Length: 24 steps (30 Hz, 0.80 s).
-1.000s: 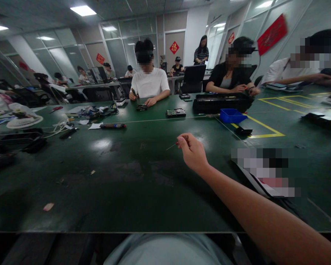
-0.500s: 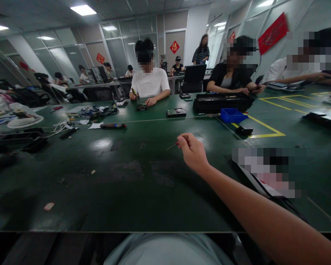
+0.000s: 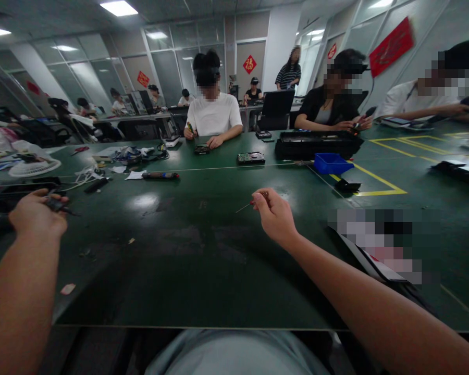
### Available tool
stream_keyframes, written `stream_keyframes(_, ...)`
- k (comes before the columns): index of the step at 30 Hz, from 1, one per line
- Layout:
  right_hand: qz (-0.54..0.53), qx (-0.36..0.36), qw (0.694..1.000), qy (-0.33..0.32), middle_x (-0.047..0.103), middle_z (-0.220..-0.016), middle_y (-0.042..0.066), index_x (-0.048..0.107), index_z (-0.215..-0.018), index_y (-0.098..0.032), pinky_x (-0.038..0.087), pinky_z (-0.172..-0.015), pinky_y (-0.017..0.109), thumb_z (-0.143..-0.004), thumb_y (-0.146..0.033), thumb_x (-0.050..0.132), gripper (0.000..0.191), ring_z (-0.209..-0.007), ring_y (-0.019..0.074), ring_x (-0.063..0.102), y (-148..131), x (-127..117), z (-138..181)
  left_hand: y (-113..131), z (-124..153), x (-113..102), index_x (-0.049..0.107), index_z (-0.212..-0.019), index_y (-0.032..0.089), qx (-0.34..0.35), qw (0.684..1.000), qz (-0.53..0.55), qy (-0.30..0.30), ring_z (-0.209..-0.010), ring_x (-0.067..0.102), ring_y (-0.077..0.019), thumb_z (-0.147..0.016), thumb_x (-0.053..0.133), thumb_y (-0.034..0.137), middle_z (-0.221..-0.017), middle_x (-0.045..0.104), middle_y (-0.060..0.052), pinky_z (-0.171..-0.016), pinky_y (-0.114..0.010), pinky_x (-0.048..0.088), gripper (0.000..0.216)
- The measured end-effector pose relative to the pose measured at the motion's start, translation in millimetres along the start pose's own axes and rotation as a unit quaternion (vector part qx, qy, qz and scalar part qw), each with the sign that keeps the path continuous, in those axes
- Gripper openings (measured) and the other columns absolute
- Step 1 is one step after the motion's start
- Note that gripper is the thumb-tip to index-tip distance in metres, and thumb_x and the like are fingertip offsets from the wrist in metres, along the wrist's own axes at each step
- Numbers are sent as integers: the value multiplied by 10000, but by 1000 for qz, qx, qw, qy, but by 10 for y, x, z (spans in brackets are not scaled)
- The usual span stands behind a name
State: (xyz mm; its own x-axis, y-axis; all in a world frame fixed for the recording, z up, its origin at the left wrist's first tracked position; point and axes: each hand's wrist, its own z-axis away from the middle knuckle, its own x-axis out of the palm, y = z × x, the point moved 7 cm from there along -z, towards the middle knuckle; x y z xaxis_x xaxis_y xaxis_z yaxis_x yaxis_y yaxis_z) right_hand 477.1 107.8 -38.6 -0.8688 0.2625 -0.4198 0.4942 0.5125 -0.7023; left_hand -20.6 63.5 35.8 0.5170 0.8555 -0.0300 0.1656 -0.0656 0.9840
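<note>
Here: right hand (image 3: 275,216) pinches thin screwdriver (image 3: 245,205) above green table (image 3: 187,260); left hand (image 3: 37,214) curled around small dark object (image 3: 59,204), far left.

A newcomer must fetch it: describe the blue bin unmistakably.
On the green table, find the yellow tape on the right. The blue bin sits at its left end, in front of a long black tray; it is the only blue thing there.

Thin screwdriver (image 3: 245,205), right hand (image 3: 275,216) (tip leftward); dark part (image 3: 58,204), left hand (image 3: 37,214).
</note>
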Motion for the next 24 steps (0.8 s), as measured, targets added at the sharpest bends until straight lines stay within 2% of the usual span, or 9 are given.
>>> stream_keyframes(2, -4, 0, 1000, 1, 667, -726, 16, 613, -917, -210, 436, -662, 298, -992, -391, 456, 250, -692, 173, 642, 3, 0, 2, -144, -5, 180, 442, -710, 159, -45, 996, 77, -19, -553, 470, -133, -695, 406, 38, -598, 417, 5, -553, -252, 369, 127)
stream_keyframes(5, -5, 1, 1000, -2, 670, -728, 15, 614, -925, -213, 436, -658, 298, -993, -394, 456, 250, -687, 173, 642, 5, 0, 4, -222, 234, 660, 536, -780, 149, -86, 972, 168, -138, -601, 503, -144, -616, 427, 42, -653, 468, -8, -581, -284, 385, 224)
stream_keyframes(9, 0, 1, 1000, 1, 666, -721, 12, 613, -925, -215, 432, -655, 300, -992, -394, 458, 246, -680, 173, 638, 2, -11, 6, -206, 804, 1247, 531, -768, 144, -122, 930, 210, -275, -604, 481, -154, -562, 448, 78, -639, 441, -9, -606, -303, 426, 232)
stream_keyframes(14, -1, 3, 1000, -1, 664, -723, 12, 613, -925, -214, 431, -651, 299, -992, -393, 458, 246, -677, 171, 634, 3, -9, 8, -233, 1585, 1766, 577, -780, 138, -162, 869, 208, -418, -623, 494, -173, -544, 462, 134, -640, 467, -31, -587, -285, 424, 263)
stream_keyframes(16, 3, 0, 1000, 0, 658, -715, 10, 615, -927, -214, 428, -647, 298, -992, -394, 458, 248, -666, 169, 627, 5, -9, 7, -249, 1883, 1900, 593, -779, 133, -149, 853, 193, -462, -635, 497, -168, -547, 472, 141, -650, 486, -36, -600, -273, 408, 262)
stream_keyframes(19, 0, -1, 1000, 4, 665, -724, 13, 615, -924, -214, 432, -654, 299, -993, -396, 458, 250, -681, 172, 637, 13, -12, 1, -268, 2271, 2043, 615, -783, 131, -74, 839, 135, -522, -679, 507, -167, -548, 467, 130, -683, 528, -43, -658, -281, 404, 278)
stream_keyframes(22, -5, 5, 1000, 9, 679, -745, 18, 612, -916, -216, 438, -667, 303, -989, -391, 462, 242, -703, 178, 650, 20, -20, -3, -352, 2545, 2125, 622, -843, 143, 2, 819, 55, -571, -740, 519, -179, -624, 453, 135, -725, 560, -41, -735, -311, 416, 278)
stream_keyframes(24, -2, 11, 1000, 17, 675, -741, 17, 610, -913, -218, 435, -667, 305, -987, -389, 465, 237, -700, 179, 647, 19, -33, -2, -445, 2659, 2146, 608, -962, 154, 43, 799, -2, -600, -793, 535, -186, -686, 478, 151, -808, 585, -38, -768, -325, 425, 305)
